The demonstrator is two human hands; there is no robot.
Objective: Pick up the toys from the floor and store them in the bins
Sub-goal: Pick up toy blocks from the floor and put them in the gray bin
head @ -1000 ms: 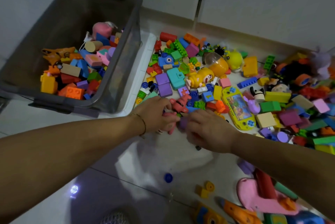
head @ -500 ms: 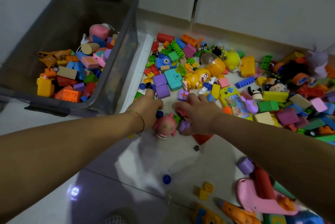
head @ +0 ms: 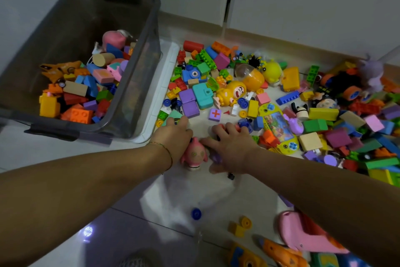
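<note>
Head view: the pink figure [head: 193,155] lies on the floor tiles just below the middle of the frame, face up. Its long axis runs up and down the picture, pointed head toward the pile and flat base toward me. It sits in the gap between my two hands, touching the thumb side of my left hand [head: 173,134]. The thumb of my right hand [head: 229,147] ends just beside it. My left fingers are bent forward onto a mint-green block [head: 173,115]. I cannot tell whether that hand pinches the figure or only leans against it. My right fingers are curled down over some small red pieces [head: 226,127] that show between the knuckles, and a purple piece [head: 215,157] peeks out under the palm. The grey bin [head: 138,18], already part filled with blocks, stands in the upper left of the frame, up and to the left of the figure. I judge the left hand both nearer the figure and on the better side to carry it there. Most of the toys are spread through the middle right, a yellow handheld game [head: 279,128] among them. A blue wheel [head: 196,214] sits alone at lower centre.
</note>
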